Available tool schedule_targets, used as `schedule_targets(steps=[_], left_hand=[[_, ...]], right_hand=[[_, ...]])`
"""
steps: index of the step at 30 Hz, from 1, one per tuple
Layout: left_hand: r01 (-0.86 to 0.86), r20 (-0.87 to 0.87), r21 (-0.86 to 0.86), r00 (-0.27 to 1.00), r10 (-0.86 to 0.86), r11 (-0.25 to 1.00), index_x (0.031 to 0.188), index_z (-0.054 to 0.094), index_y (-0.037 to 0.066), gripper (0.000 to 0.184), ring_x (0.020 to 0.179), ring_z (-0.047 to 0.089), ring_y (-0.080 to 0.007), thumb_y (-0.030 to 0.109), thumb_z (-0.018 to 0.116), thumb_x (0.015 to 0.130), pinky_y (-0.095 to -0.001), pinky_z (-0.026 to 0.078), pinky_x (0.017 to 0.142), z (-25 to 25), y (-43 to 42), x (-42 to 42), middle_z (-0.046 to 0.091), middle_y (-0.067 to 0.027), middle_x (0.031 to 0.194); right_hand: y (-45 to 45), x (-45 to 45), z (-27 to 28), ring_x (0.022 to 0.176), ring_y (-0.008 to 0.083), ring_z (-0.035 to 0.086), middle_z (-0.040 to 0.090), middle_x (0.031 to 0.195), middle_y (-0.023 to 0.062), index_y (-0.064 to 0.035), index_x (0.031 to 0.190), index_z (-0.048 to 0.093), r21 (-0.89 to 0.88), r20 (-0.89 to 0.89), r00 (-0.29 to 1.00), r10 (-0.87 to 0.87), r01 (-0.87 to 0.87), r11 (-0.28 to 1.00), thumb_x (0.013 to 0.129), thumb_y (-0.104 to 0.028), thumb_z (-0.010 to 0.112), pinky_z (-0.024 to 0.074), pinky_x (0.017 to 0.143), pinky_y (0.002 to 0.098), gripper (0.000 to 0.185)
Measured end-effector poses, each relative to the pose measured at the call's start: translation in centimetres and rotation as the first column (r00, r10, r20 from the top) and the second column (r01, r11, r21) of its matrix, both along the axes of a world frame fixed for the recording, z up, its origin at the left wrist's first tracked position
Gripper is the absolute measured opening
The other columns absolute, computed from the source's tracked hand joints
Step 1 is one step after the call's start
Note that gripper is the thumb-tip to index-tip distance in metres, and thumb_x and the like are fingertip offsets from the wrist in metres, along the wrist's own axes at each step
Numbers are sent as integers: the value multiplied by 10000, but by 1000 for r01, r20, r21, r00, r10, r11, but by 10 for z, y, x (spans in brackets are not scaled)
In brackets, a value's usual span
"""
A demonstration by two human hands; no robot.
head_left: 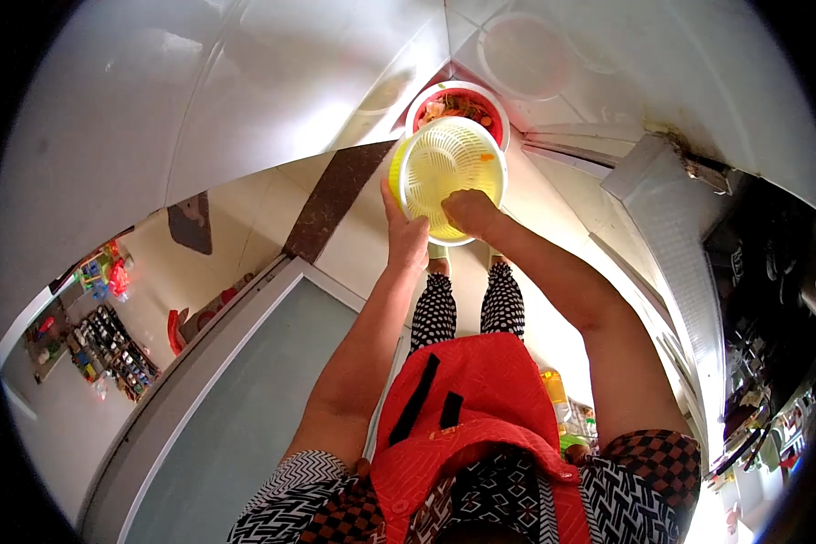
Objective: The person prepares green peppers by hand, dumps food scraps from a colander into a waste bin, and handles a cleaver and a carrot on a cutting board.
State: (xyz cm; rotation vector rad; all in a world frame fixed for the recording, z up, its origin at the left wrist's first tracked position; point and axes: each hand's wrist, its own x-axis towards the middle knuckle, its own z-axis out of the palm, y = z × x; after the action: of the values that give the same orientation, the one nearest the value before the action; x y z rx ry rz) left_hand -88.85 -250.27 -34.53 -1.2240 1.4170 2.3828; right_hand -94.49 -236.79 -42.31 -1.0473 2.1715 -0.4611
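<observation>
Strainer basket held in two hands near a scrap bucket

The yellow-and-white strainer basket [449, 172] is tilted, its slotted inside in view, with a small orange piece [487, 158] on its inner wall. The left hand [410, 234] has closed around its side, thumb toward the rim. The right hand [470, 214] reaches over the lower rim, fingers curled inward; whether they grip anything cannot be told. Just beyond the basket, partly covered by it in this view, a white-rimmed red bucket [412, 116] contains food scraps [449, 104] in the corner. Nearer, the person wears a red apron [476, 381] and dotted trousers [435, 308].
</observation>
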Motion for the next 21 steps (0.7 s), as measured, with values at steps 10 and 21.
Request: schedule_targets(steps=[10,21], left_hand=[[69,40,-186,997,-62,980,1499,31,95,940,1319,311,-274,-163,410,678,-385,322,1087,-6,1,-4,258,-167,1426],[78,91,-296,994,-53,952,1489,75,62,868,1352,267,-310,-176,392,716,-368,328,1104,-11,-11,-25,193,-190,1447]], right_hand=[[-14,-5,2,794,319,661,649,873,146,-83,902,600,132,-7,969,-249,248,960,803,-149,569,527,704,437,123],[21,-63,-8,879,252,620,559,931,97,-128,1108,625,-42,-357,886,-295,300,953,846,-122,548,540,724,375,274]])
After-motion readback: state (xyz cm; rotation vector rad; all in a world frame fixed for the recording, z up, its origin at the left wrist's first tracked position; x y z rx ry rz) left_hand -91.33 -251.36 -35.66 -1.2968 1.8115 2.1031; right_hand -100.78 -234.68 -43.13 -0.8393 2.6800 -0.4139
